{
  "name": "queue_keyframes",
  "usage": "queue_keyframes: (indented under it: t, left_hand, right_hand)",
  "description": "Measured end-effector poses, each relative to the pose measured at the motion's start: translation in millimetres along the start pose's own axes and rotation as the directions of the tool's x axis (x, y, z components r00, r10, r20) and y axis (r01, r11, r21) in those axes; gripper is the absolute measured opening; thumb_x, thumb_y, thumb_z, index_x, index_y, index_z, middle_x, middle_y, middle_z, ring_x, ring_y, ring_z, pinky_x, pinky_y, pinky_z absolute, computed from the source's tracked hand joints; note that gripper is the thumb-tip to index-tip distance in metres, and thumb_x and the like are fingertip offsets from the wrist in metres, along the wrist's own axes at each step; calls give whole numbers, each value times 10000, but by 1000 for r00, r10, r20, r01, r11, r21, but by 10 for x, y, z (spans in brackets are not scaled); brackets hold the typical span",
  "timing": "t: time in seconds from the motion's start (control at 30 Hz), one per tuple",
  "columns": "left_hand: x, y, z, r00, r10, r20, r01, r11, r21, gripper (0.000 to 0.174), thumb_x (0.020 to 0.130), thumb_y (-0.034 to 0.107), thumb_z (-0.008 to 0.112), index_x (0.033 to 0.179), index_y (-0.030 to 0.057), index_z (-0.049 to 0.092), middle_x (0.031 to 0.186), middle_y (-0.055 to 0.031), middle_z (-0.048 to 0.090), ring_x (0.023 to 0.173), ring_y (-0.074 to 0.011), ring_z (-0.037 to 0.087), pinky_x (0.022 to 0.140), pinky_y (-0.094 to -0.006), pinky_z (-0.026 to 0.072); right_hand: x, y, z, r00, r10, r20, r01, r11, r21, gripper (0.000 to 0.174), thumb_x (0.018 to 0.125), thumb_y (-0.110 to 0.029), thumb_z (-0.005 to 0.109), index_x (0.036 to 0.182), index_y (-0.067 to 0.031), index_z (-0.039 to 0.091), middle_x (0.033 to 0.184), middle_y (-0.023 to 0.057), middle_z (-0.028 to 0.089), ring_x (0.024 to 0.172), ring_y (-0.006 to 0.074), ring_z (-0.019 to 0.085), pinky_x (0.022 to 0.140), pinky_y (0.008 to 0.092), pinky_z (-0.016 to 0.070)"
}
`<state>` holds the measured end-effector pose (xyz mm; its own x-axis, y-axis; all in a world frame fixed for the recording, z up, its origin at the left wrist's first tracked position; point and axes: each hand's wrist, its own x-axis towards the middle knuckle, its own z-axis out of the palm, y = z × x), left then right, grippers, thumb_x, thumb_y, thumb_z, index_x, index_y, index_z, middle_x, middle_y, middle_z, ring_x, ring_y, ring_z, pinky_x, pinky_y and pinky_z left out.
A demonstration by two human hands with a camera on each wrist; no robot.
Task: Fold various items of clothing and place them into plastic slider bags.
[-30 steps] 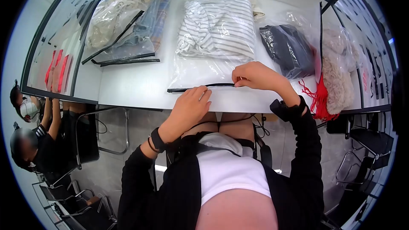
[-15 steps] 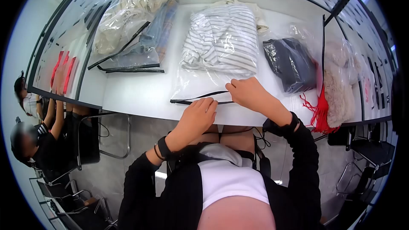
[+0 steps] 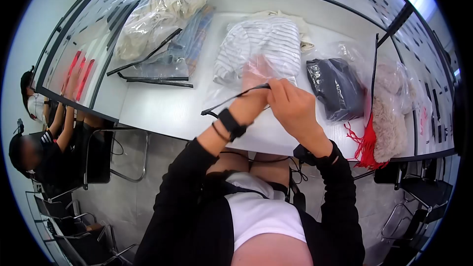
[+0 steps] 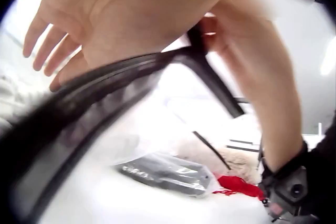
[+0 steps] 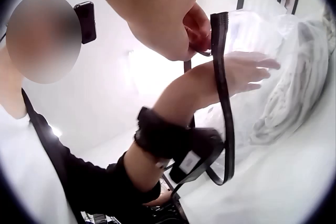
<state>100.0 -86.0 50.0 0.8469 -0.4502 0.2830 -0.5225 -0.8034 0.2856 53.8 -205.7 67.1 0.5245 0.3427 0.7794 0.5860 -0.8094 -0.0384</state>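
First, head view: left hand (image 3: pixel 256 75) reaches, open, inside the clear bag (image 3: pixel 215 94) on the table (image 3: pixel 157 113), near the striped garment (image 3: pixel 278 34); contact cannot be told. Right hand (image 3: pixel 294 107) pinches the black edge strip (image 3: pixel 257 87). Left wrist view: left fingers extended. Right wrist view: bag mouth raised. Judged step: reaching in; next move calls for steady mouth support.

Left of your left hand (image 3: pixel 256 71) lie a cream bundle (image 3: pixel 152 29) and a blue bundle (image 3: pixel 178 63), both bagged. Right of your right hand (image 3: pixel 294 106) are a dark bundle (image 3: pixel 336 91), a red tassel (image 3: pixel 365 143) and a furry bundle (image 3: pixel 389 123). Well left of your left hand are two people (image 3: pixel 47 152).
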Motion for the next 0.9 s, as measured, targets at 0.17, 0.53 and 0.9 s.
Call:
queue_keyframes:
  t: [0.17,0.53,0.9]
  left_hand:
    - [344,-494,488,974,-133,-186,185,936,299,269,841,120,482,1081,3,520,1027,-138,574,893,-229,562,740,-315,463]
    - [374,-1203,957,946,-231,-226,318,540,779,368,927,214,408,1236,15,424,1212,-116,511,1040,-205,522,839,-316,429]
    - [121,-1162,574,900,-128,-416,59,983,-176,364,908,160,435,1206,-45,481,1285,-159,474,1141,-223,481,927,-338,394]
  right_hand:
    - [-34,-36,-18,1000,-10,30,10,1000,0,194,721,-36,629,898,-29,548,680,38,490,489,160,493,426,276,378]
    - [-68,-18,-3,998,-34,55,36,999,-37,165,721,-17,610,868,-41,539,633,16,437,455,121,451,397,262,342]
    - [-23,-51,75,997,-44,63,47,998,-47,166,690,-16,606,831,-55,528,583,10,398,448,117,441,390,261,343]
